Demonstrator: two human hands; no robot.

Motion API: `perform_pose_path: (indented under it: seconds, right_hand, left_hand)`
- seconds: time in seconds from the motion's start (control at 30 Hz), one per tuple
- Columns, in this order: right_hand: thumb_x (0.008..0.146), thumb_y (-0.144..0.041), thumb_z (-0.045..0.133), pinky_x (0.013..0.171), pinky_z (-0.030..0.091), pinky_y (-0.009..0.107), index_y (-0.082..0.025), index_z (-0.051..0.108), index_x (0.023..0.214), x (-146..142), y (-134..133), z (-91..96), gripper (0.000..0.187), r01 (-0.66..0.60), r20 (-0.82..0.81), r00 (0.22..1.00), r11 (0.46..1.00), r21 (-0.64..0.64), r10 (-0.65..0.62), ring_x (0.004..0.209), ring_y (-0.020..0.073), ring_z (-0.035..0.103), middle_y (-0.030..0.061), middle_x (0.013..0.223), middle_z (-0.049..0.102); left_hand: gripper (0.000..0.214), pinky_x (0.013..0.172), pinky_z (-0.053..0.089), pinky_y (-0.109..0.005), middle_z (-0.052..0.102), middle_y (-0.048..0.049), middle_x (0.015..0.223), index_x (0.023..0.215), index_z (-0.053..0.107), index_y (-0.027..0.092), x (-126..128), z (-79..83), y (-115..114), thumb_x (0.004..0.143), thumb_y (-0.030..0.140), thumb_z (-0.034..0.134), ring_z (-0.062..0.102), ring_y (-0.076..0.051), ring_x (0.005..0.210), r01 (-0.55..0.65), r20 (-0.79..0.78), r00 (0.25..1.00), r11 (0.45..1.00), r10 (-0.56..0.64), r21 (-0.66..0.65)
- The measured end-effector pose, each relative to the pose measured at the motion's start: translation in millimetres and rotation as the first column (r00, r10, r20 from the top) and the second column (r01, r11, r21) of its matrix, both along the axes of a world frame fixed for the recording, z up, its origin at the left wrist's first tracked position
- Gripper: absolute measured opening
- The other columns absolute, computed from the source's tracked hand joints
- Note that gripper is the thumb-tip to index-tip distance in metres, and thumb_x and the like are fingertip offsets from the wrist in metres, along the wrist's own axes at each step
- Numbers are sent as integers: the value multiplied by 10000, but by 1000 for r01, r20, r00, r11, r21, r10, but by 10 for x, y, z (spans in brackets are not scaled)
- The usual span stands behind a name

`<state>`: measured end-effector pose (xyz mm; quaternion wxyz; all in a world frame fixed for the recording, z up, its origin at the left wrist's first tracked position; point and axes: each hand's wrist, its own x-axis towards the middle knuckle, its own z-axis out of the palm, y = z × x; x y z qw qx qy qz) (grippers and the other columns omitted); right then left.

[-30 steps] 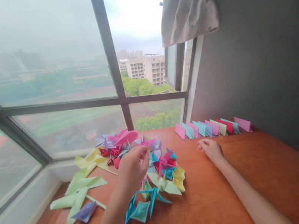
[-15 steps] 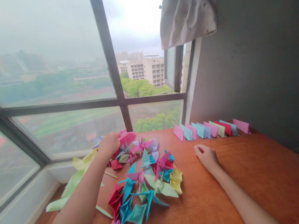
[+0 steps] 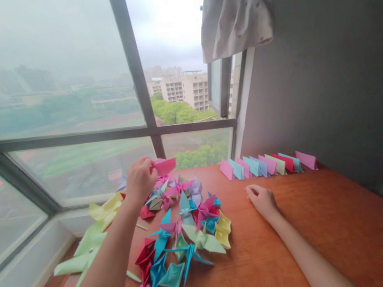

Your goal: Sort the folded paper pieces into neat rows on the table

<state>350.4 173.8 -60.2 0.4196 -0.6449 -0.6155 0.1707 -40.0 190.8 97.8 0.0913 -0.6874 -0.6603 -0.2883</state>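
My left hand [image 3: 142, 182] is closed on a pink folded paper [image 3: 165, 166], held up above the back of a heap of origami pieces. Below it lie paper cranes [image 3: 185, 211] and other folded shapes in blue, pink, red, yellow and green. My right hand [image 3: 262, 200] rests on the wooden table [image 3: 316, 230] with its fingers curled in, and nothing shows in them. Behind that hand stands a row of folded papers [image 3: 254, 166] in pink, blue, green and red, set upright like small tents.
Beside my left forearm are a green paper pinwheel [image 3: 85, 253] and a yellow pinwheel [image 3: 108, 211]. A window [image 3: 74, 108] fills the far side, with a curtain [image 3: 237, 16] bunched at its right. A grey wall [image 3: 328, 70] rises along the right.
My left hand has lifted the pink folded paper up from the back of the heap. My right hand stays on the table. The view has shifted slightly.
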Motion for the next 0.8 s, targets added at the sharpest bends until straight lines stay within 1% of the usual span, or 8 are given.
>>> perform_pose_path:
  seconds: [0.1, 0.2, 0.3, 0.4, 0.5, 0.63, 0.7, 0.8]
  right_hand:
    - [794, -463, 498, 670, 469, 316, -238, 703, 759, -12, -20, 27, 306, 3, -44, 999, 1000, 5, -3, 670, 232, 642, 26, 638, 692]
    - [775, -490, 518, 674, 473, 322, -227, 703, 761, -16, -33, 53, 322, 5, -114, 993, 1000, 3, -5, 678, 234, 638, 33, 640, 690]
    - [772, -532, 514, 611, 472, 311, -192, 698, 789, 1, -36, 107, 387, 2, -218, 976, 1000, -9, -4, 641, 220, 621, 51, 654, 685]
    - [789, -555, 504, 539, 462, 280, -151, 694, 912, 32, -96, 264, 463, -46, -320, 947, 999, -11, 40, 613, 189, 602, 76, 749, 704]
    - [809, -485, 568, 578, 483, 261, -153, 677, 1026, 43, -292, 540, 411, -216, -375, 902, 976, 39, 215, 727, 182, 618, 94, 928, 708]
    - [861, -369, 595, 665, 504, 253, -206, 663, 1081, 1, -665, 874, 282, -486, -202, 839, 862, 143, 506, 894, 183, 606, 84, 1096, 649]
    - [882, -331, 587, 648, 495, 248, -225, 671, 1062, -10, -808, 940, 226, -542, -66, 827, 823, 171, 558, 875, 172, 600, 78, 1091, 638]
    - [904, -291, 567, 626, 488, 261, -239, 703, 940, 27, -934, 926, 150, -544, 102, 839, 815, 201, 535, 807, 165, 593, 67, 964, 647]
  left_hand:
    - [184, 949, 459, -358, 660, -110, 1090, 962, 606, 177, 241, 47, -185, 884, 217, 444, 612, -249, 1053, 89, 86, 991, 991, -98, 102]
    - [167, 854, 513, -308, 688, -62, 1039, 1001, 594, 195, 545, 42, -428, 889, 219, 473, 655, -204, 965, 195, 153, 964, 971, -216, 141]
    - [93, 862, 515, -310, 693, -54, 998, 876, 615, 197, 860, -21, -725, 846, 169, 532, 660, -192, 950, 383, 300, 853, 903, -427, 197]
    - [134, 868, 513, -320, 687, -67, 1032, 862, 640, 204, 1105, -151, -1002, 803, 109, 564, 645, -199, 987, 463, 384, 765, 856, -517, 231]
    - [188, 846, 523, -310, 685, -60, 1044, 864, 650, 213, 1241, -321, -1175, 783, 70, 559, 648, -193, 980, 486, 451, 722, 848, -525, 210]
    - [184, 841, 529, -308, 688, -53, 1011, 843, 646, 212, 1339, -495, -1267, 788, 66, 549, 655, -192, 967, 491, 534, 680, 853, -502, 177]
    - [173, 821, 536, -300, 687, -53, 994, 825, 642, 210, 1387, -538, -1294, 796, 73, 541, 658, -188, 951, 512, 565, 652, 843, -506, 163]
    - [170, 786, 547, -296, 680, -64, 989, 827, 641, 208, 1459, -573, -1332, 803, 81, 531, 657, -188, 931, 567, 595, 604, 811, -530, 146]
